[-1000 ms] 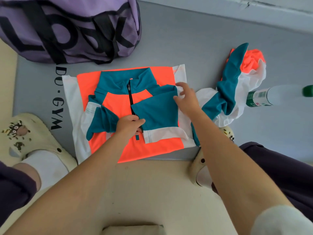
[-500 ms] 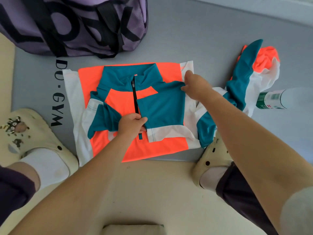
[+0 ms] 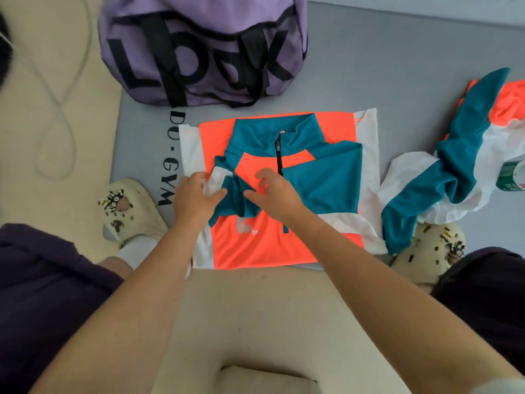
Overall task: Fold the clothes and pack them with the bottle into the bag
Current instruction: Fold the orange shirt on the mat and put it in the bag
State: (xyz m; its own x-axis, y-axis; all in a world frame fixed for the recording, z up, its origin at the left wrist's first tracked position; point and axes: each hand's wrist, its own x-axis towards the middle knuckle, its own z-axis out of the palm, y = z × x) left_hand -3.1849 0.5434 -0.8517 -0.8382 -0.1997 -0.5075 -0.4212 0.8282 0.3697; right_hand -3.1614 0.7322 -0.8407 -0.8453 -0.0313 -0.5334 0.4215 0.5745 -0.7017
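Two hands [image 3: 196, 197] [image 3: 272, 191], two garments [image 3: 284, 194] [image 3: 468, 155], one bag [image 3: 204, 46] beyond them, two clogs [image 3: 133, 211] [image 3: 431, 251], and seemingly one bottle [image 3: 511, 177], far right.

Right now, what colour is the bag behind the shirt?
Purple with large black lettering and black straps: the bag, clearest in the head view.
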